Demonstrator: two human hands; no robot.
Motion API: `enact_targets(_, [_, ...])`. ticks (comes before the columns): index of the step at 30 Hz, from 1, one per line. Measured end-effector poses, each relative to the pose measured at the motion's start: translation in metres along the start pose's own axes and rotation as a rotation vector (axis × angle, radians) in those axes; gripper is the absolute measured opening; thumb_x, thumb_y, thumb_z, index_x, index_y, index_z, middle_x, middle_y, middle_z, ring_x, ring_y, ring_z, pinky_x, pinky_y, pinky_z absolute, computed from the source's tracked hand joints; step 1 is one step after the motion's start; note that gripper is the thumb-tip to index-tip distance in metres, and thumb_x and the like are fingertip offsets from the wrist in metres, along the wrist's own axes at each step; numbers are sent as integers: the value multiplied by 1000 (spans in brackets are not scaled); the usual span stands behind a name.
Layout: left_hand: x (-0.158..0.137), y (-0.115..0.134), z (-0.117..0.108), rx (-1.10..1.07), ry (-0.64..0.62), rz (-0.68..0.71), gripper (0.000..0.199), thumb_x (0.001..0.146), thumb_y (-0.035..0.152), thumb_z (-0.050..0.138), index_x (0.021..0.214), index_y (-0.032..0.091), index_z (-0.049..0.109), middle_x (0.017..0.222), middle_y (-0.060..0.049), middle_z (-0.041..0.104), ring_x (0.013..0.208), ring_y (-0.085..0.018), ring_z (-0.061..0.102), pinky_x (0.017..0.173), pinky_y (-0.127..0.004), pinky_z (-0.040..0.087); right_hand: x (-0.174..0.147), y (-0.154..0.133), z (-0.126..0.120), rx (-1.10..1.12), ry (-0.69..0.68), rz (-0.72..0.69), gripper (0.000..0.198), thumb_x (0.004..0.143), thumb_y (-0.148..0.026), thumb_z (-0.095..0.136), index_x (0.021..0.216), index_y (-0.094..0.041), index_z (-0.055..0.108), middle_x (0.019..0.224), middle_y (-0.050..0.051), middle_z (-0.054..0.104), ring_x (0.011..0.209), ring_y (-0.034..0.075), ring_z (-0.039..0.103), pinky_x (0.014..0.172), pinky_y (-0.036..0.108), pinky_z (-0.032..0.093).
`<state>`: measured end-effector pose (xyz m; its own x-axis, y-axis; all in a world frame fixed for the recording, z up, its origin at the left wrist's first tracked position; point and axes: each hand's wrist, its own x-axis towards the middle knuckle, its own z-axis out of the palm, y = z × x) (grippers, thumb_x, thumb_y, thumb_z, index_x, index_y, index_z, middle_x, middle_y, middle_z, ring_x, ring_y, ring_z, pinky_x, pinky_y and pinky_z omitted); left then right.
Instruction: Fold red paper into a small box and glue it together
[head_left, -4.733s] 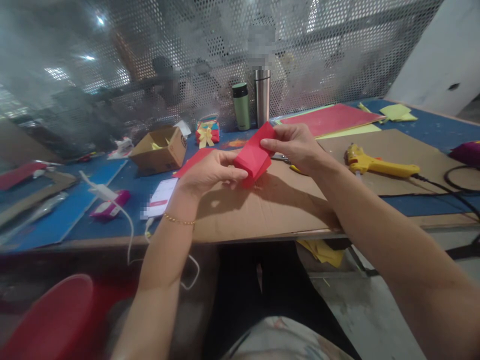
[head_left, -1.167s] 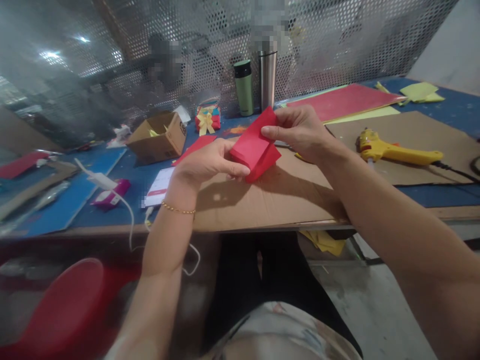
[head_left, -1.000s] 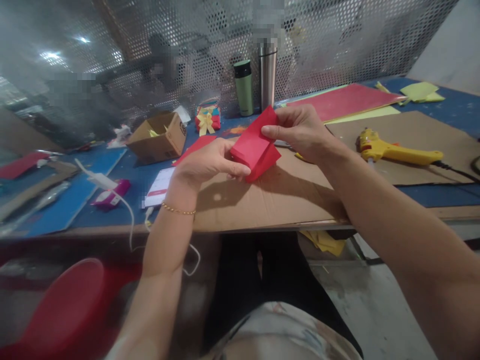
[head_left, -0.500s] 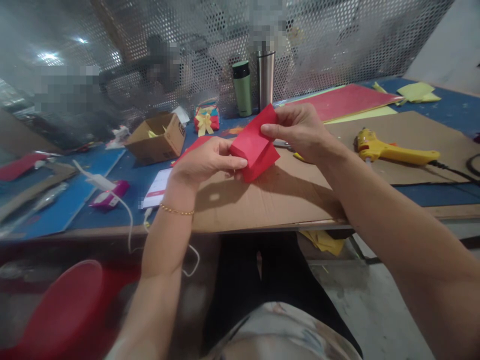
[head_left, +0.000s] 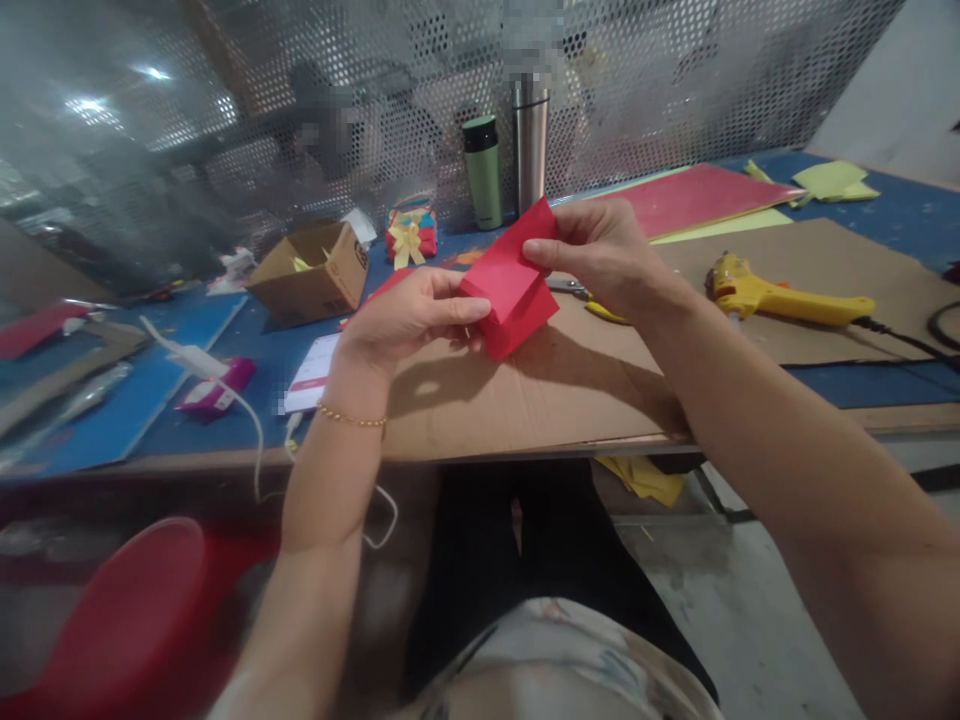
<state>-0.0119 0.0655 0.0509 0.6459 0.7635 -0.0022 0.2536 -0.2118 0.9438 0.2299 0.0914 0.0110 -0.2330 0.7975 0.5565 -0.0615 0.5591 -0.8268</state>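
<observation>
Bright red paper (head_left: 508, 276), creased, its folded layers standing apart

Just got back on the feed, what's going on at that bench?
A person's left hand and right hand hold a folded red paper over a cardboard sheet on the blue table. The left pinches its lower left part, the right its upper right edge. A yellow glue gun lies off to the right; a green tumbler stands upright behind.
</observation>
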Motion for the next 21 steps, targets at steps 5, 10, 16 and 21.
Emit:
enact_targets(5, [1, 0, 1, 1, 28, -11, 43, 76, 54, 90, 83, 15, 74, 70, -6, 75, 63, -15, 70, 58, -24, 53, 2, 3, -2, -18, 20, 17, 38, 73, -57, 92, 81, -24, 74, 86, 5, 75, 89, 25, 70, 75, 39, 61])
enact_targets(10, [1, 2, 5, 45, 126, -16, 34, 87, 45, 80, 77, 14, 72, 66, -5, 70, 60, -14, 69, 58, -25, 53, 4, 6, -7, -53, -1, 32, 36, 76, -55, 91, 84, -25, 74, 86, 7, 77, 94, 25, 68, 79, 39, 59])
enact_targets(16, [2, 4, 7, 96, 202, -6, 20, 86, 31, 75, 74, 15, 70, 62, -2, 67, 57, -12, 66, 55, -22, 50, 2, 2, -7, -86, 1, 68, 33, 79, -55, 89, 84, -27, 73, 86, 8, 77, 98, 28, 66, 81, 42, 59])
enact_targets(21, [1, 4, 7, 138, 208, 33, 17, 83, 31, 78, 81, 15, 72, 64, -1, 67, 58, -11, 66, 54, -20, 48, 2, 1, -5, -56, 4, 41, 35, 78, -55, 90, 84, -26, 73, 89, 8, 75, 97, 29, 68, 78, 43, 60])
